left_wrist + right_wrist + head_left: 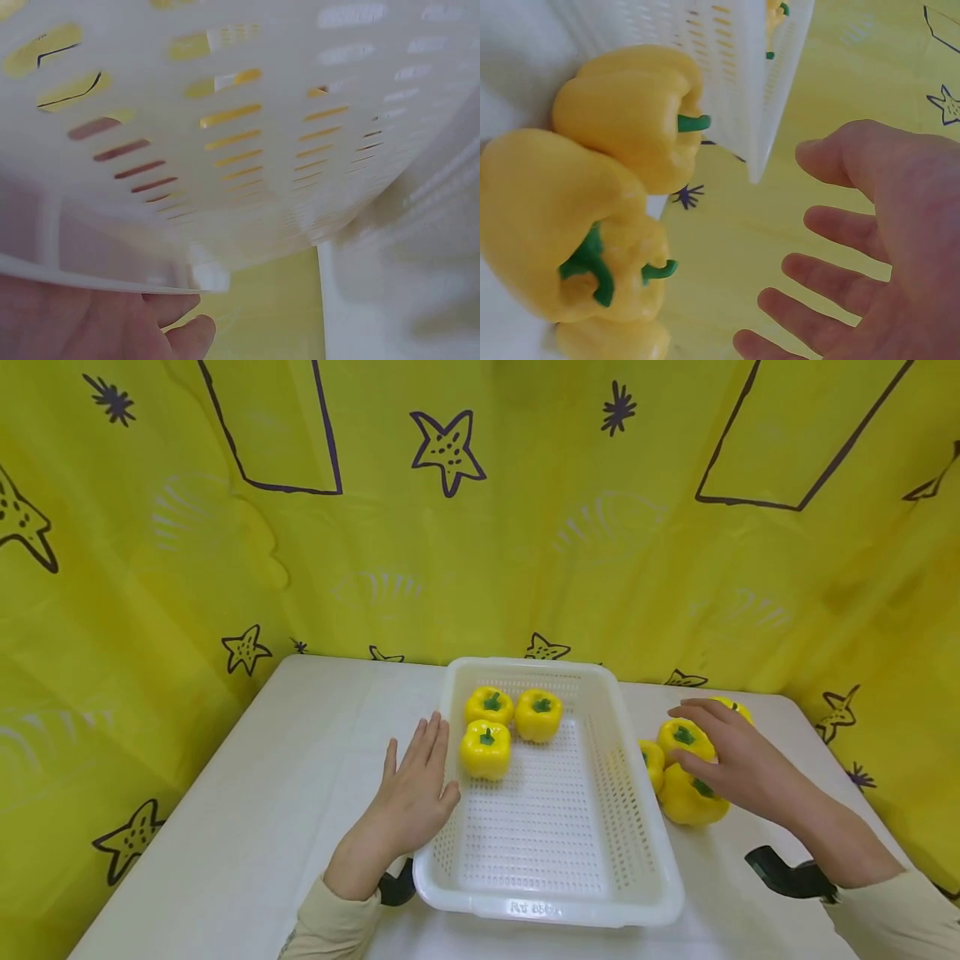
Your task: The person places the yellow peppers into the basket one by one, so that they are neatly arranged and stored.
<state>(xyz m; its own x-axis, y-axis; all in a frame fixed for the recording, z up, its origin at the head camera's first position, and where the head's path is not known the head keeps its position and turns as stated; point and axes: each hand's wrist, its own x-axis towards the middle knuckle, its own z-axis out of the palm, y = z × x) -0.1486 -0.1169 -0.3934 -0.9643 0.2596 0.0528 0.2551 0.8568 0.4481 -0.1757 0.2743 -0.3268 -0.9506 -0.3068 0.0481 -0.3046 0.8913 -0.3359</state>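
Observation:
A white perforated plastic basket (540,906) stands on the table, with three yellow bell peppers (486,750) grouped toward its far left corner. My left hand (416,789) rests along the basket's left rim, fingers extended; the left wrist view shows the fingertips (196,334) just beyond the rim. To the right of the basket, several more yellow bell peppers (693,799) with green stems sit close together. Over them is my right hand (750,764), its fingers spread and holding nothing. In the right wrist view, a gap separates the fingers (832,281) from the nearest peppers (622,112).
A white cloth covers the table (300,760). Behind and at both sides hangs a yellow curtain (510,543) printed with starfish and shells. Dark wrist mounts (787,872) jut out below both hands.

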